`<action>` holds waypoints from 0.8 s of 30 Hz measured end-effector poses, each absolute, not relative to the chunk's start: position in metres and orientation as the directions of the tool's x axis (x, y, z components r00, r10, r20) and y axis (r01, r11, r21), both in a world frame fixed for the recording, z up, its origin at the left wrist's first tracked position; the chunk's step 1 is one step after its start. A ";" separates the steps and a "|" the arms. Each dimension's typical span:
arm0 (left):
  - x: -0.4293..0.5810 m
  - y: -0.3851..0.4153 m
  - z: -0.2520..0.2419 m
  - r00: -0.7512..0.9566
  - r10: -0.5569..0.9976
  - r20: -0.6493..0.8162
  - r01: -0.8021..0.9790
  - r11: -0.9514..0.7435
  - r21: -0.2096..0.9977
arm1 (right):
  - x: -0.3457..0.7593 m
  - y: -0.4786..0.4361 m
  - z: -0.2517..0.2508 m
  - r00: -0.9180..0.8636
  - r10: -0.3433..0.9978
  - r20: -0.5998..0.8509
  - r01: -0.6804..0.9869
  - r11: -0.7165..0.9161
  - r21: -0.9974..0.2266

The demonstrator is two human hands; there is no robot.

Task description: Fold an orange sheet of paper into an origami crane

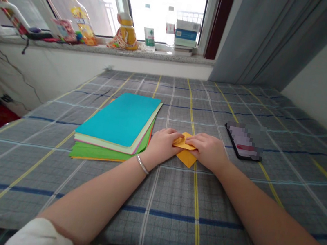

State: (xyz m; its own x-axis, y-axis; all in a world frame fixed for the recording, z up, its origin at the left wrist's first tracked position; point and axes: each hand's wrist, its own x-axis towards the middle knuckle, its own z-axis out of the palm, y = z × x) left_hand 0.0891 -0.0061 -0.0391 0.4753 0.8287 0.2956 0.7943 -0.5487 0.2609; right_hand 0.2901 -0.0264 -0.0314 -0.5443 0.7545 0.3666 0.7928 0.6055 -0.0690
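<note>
Left hand (163, 144) and right hand (208, 150), fingers curled, pinching folded orange paper (188, 156) at centre of plaid-covered surface (169, 206), between coloured paper stack (119, 126) and phone (243, 141). Likely risk: soft cloth yields under pressure, so fold skews and crease blurs.

This is looking like a room in someone's home, not a shop or a workplace. Daylight is coming in through a window (164, 15), and on the stone windowsill (161, 57) some bottles (127, 30) and a small pile of boxes (185, 37) are standing in a row, the way things are kept at home. A long grey curtain (258, 34) is hanging beside the window, a soft checked cloth (169, 206) is covering the surface, and a phone (244, 141) and a stack of coloured paper (119, 126) are lying on it.
</note>
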 end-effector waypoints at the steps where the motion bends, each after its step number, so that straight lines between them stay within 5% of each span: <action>1: 0.090 -0.006 -0.040 0.471 0.834 0.287 0.803 -0.540 0.252 | 0.289 -0.027 -0.031 -0.552 0.749 0.366 0.788 0.613 -0.067; 8: 0.085 -0.003 -0.038 0.566 0.789 0.240 0.775 -0.609 0.172 | 0.291 -0.024 -0.035 -0.539 0.803 0.253 0.795 0.585 -0.163; 17: 0.072 0.000 -0.023 0.757 0.638 0.139 0.612 -0.768 0.187 | 0.297 -0.024 -0.038 -0.539 0.796 0.276 0.779 0.596 -0.194; 24: 0.067 0.001 -0.021 0.698 0.706 0.120 0.674 -0.704 0.225 | 0.299 -0.020 -0.035 -0.513 0.824 0.242 0.801 0.560 -0.210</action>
